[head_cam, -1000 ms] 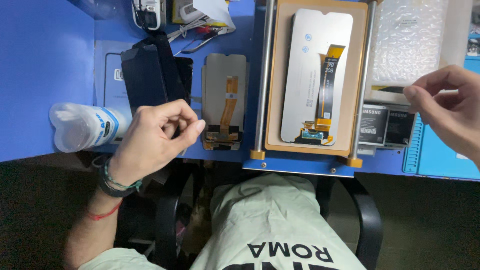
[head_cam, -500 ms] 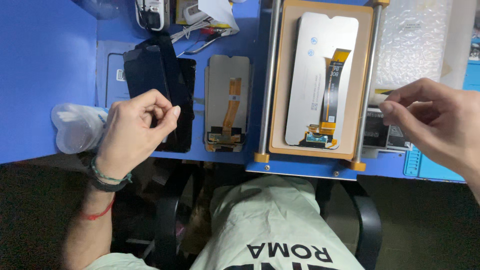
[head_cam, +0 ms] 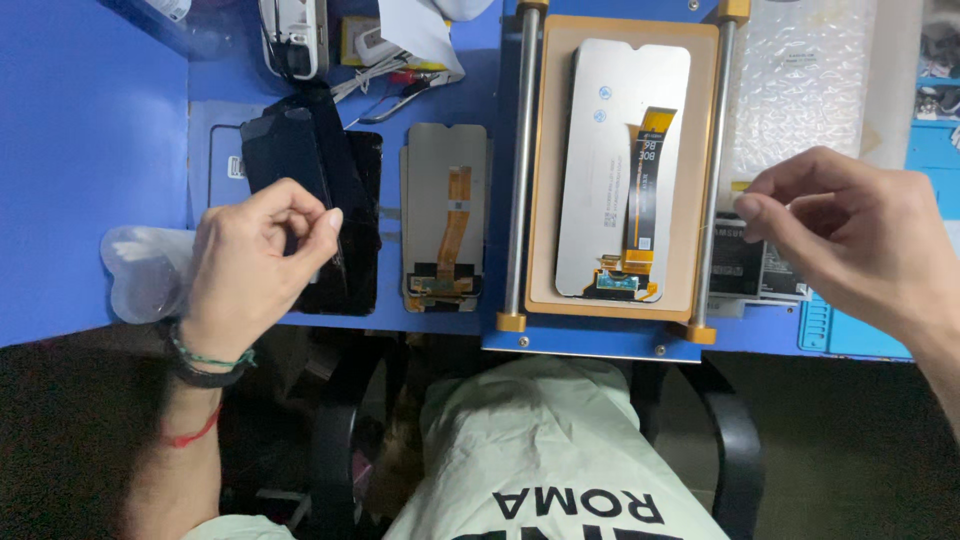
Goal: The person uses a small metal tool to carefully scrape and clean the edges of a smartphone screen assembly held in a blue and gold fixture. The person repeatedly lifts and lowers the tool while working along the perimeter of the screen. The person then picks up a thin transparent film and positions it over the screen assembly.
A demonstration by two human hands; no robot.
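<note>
My left hand hovers over a black phone screen that leans on another dark panel. Its thumb and forefinger are pinched together, and I see nothing between them. My right hand is at the right, beside the orange-framed separator plate. Its fingertips pinch a small yellowish strip. A grey display panel with an orange and black flex cable lies face down on that plate. A second, smaller display panel lies between the black screen and the plate.
A clear plastic bottle lies by the blue table's front edge at the left. Bubble wrap and a dark battery sit right of the plate. Cables and a small device are at the back. My lap and a black chair are below.
My right hand has moved left toward the plate with the yellowish strip. My left hand has shifted slightly up and right over the black screen, still pinched.
</note>
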